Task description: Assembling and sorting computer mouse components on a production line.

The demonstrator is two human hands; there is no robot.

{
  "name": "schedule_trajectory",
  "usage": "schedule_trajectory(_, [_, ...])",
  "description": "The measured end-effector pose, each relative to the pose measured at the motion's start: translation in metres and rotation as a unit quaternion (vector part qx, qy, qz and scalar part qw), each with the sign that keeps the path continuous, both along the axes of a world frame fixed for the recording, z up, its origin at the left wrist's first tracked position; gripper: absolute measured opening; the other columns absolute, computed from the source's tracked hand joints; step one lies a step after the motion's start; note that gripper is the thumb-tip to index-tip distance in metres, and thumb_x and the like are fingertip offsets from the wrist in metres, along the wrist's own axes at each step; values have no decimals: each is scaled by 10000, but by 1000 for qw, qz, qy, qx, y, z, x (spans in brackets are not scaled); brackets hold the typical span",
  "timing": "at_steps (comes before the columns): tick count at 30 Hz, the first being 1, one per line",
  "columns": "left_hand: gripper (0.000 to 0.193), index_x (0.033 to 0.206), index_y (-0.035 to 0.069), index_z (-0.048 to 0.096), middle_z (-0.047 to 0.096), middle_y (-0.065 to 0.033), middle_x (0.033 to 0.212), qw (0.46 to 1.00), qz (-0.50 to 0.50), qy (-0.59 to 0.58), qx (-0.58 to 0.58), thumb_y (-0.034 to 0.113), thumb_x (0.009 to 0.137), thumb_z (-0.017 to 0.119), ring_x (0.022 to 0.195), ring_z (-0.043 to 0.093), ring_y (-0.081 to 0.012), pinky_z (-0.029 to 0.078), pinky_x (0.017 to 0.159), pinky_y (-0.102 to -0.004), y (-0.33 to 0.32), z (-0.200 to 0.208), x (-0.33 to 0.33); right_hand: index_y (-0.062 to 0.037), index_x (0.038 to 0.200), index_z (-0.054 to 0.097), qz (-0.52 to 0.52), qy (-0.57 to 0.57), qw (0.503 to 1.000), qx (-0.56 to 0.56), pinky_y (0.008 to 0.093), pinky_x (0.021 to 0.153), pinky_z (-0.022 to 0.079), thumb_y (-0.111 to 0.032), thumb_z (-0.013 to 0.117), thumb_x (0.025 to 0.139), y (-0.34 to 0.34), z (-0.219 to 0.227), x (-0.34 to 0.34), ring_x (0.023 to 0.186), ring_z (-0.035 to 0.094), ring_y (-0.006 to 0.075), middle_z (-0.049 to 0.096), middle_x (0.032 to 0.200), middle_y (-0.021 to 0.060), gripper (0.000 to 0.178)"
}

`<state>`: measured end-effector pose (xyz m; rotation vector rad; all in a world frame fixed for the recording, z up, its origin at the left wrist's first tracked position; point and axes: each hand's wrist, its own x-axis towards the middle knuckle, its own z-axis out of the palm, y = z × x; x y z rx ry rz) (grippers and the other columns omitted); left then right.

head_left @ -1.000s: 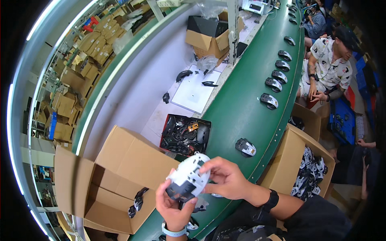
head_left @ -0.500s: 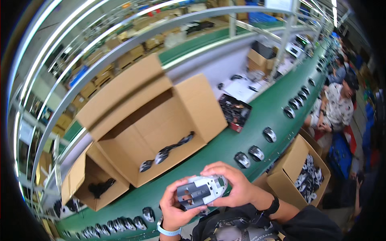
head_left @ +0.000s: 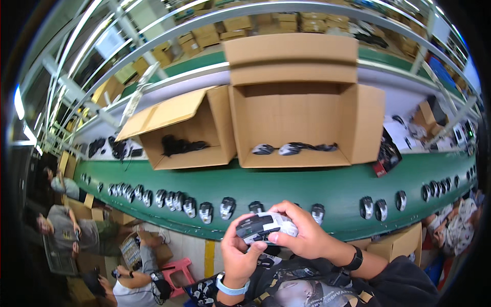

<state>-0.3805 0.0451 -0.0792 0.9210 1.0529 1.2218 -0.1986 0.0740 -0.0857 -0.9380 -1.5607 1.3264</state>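
Note:
Between my two hands is a black-and-silver mouse-shaped device point(head_left: 257, 225), tilted, with slots showing along its near side. My left hand point(head_left: 236, 257) grips its left end, with the thumb at the lower edge. The right end is in my right hand point(head_left: 306, 231), the thumb pressing on its near side. A whitish, bumpy patch shows by my right fingers; I cannot make out whether it is part of the device. Beyond my hands, similar devices lie on the green belt, such as one black-and-silver device point(head_left: 227, 207) to the left and another point(head_left: 317, 213) to the right.
A large open carton point(head_left: 294, 110) stands across the belt point(head_left: 286, 185), with a few silver-and-black pieces inside. To its left, a smaller carton point(head_left: 219, 120) holds a dark bundle. A dark box point(head_left: 388, 153) stands right. People sit at lower left, near a pink stool point(head_left: 179, 272).
My view has swung left, bringing the cartons to the middle and the left-hand workers into sight. The device has been turned over in my hands; its flat grey slotted face no longer shows.

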Motion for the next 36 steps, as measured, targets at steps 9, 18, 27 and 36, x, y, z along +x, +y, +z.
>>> schedule_trajectory(9, [391, 1204, 18, 557, 654, -33, 972, 992, 82, -63, -76, 93, 852, 710, 723, 582, -53, 487, 617, -190, 42, -105, -150, -17, 1249, 468, 111, -113, 985, -74, 369, 850, 476, -226, 663, 921, 63, -81, -163, 981, 585, 239, 598, 1055, 130, 435])
schedule_trajectory(18, [377, 1140, 18, 573, 644, -45, 983, 955, 250, -24, -160, 121, 809, 721, 832, 627, -126, 527, 695, -251, 125, -187, -382, -8, 1041, 645, -43, -325, 944, 29, 452, 846, 504, -117, 600, 842, 378, -259, -350, 938, 618, 416, 670, 1009, 208, 232])
schedule_trajectory(27, [386, 1215, 23, 498, 614, -96, 1098, 913, 358, -53, -187, 256, 926, 603, 984, 619, -210, 508, 880, -360, 122, -220, -489, -15, 1194, 612, -151, -457, 870, 108, 437, 985, 448, -131, 607, 872, 464, -347, -382, 1125, 563, 384, 618, 1188, 227, 342])
schedule_trajectory(36, [474, 1181, 44, 527, 631, -27, 964, 968, 192, -48, -152, 211, 804, 760, 812, 614, -111, 519, 659, -242, 191, -171, -432, -27, 1212, 588, -14, -156, 966, -206, 355, 936, 474, -205, 575, 975, 400, -260, -319, 1036, 605, 217, 646, 1132, 120, 297])
